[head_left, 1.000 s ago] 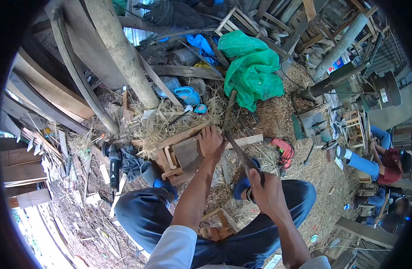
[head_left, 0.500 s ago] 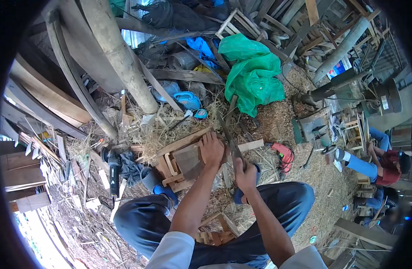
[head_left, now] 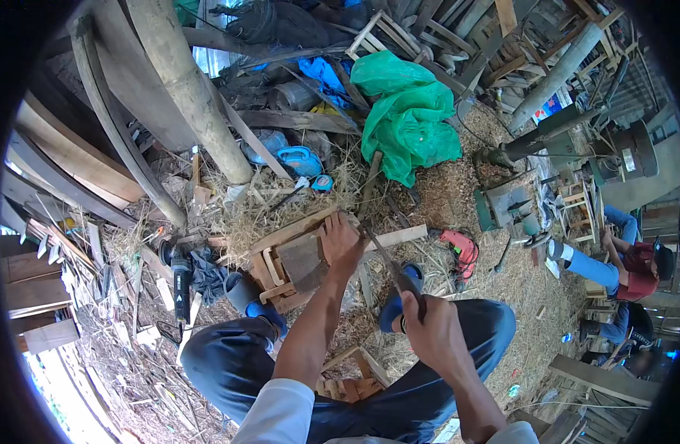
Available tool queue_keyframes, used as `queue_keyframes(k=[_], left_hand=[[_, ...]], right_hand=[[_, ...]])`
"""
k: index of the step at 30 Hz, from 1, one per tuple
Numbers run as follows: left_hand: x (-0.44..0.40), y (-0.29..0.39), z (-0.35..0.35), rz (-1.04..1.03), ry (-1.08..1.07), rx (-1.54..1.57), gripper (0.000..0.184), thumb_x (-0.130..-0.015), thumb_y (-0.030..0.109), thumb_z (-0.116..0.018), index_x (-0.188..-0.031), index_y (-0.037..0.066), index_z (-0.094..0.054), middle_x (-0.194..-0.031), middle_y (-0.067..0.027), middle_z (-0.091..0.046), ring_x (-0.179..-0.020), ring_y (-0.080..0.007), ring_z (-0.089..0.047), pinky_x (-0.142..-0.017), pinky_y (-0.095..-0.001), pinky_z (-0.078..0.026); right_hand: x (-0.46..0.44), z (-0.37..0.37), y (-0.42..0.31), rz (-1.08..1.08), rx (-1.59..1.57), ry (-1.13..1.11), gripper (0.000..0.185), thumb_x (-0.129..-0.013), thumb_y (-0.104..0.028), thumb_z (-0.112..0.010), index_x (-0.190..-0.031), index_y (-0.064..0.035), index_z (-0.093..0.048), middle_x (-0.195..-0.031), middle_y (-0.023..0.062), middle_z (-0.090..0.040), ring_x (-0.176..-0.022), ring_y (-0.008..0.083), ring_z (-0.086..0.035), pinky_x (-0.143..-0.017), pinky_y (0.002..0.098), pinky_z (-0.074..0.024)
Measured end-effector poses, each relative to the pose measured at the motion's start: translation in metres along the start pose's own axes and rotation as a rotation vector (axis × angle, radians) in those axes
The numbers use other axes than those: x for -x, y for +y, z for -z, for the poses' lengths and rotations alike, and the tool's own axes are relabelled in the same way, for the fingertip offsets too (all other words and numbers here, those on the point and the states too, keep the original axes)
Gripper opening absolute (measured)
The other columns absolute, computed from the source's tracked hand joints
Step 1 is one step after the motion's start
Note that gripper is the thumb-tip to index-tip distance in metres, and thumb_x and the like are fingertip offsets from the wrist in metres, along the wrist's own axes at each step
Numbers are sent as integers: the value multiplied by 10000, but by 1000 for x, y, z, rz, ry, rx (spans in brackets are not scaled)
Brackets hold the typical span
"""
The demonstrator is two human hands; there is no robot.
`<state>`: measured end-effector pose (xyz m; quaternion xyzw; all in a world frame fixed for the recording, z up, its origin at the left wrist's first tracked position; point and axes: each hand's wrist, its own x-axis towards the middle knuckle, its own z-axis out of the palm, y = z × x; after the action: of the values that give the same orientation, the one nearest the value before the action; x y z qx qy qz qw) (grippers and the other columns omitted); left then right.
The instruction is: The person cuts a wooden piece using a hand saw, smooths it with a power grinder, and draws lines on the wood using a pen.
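My right hand (head_left: 435,329) is curled tight around the handle of a dark long-bladed tool (head_left: 395,268), drawn back towards my knee; 0.5 s ago it was nearer the wood, with the blade reaching further past it. My left hand (head_left: 342,246) lies with its fingers spread over the right edge of a brown wooden board (head_left: 301,263), as it did then. I can't tell whether that thumb hooks underneath. The board sits on a wooden frame (head_left: 263,275) on the ground, ahead of my 2 feet. My fist hides most of the handle, and whether the blade touches wood is hard to make out. A pale wooden strip (head_left: 401,237) juts past the board's right edge, its inner end hidden. Further right lies a red power drill (head_left: 462,253); left, an angle grinder (head_left: 182,285).
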<state>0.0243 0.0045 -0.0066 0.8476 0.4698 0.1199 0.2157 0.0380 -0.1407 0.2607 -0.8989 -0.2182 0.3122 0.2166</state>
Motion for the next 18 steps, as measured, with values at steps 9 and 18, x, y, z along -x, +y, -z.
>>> queue_keyframes(k=[9, 18], left_hand=[[-3, -11, -22, -58, 99, -160, 258, -849, 194, -560, -1056, 40, -556, -1093, -122, -567, -1107, -262, -512, -897, -408, -386], [3, 4, 14, 2, -69, 35, 459, -814, 319, -618, -1103, -26, -525, -1156, -185, -507, -1167, -335, -448, -980, -460, -311]], right_hand=[[-97, -137, 105, 227, -186, 273, 427, -960, -304, -526, -761, 62, -618, -621, 264, -582, -598, 410, -619, -554, 449, -464], [-31, -27, 32, 135, -34, 87, 461, -971, -326, -517, -729, 60, -591, -517, 158, -569, -496, 298, -620, -533, 418, -456]])
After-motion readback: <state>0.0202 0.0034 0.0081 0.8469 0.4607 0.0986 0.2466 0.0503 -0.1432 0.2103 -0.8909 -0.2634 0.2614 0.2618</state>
